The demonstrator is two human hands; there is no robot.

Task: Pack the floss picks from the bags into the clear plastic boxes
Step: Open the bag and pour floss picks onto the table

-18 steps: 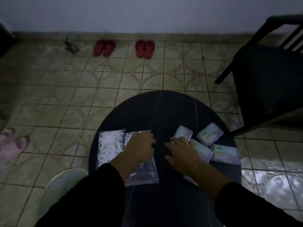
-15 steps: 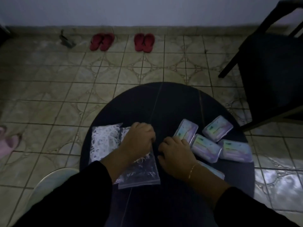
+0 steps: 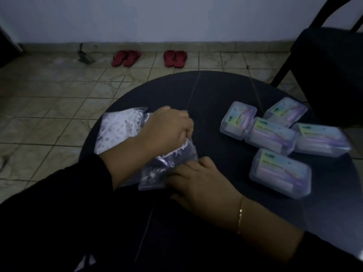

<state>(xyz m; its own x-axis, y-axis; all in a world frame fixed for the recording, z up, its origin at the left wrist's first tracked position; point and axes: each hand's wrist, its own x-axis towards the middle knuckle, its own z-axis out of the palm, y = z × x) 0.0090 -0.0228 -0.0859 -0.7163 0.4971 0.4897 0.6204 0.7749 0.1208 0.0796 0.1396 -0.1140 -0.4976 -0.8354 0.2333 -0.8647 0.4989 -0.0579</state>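
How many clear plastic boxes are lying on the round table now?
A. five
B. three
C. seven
A: five clear plastic boxes lie in a cluster on the right part of the dark table, all with their lids closed.

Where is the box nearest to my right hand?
In the head view, it lies on the table's right side, just right of the right hand, nearest you of the five boxes.
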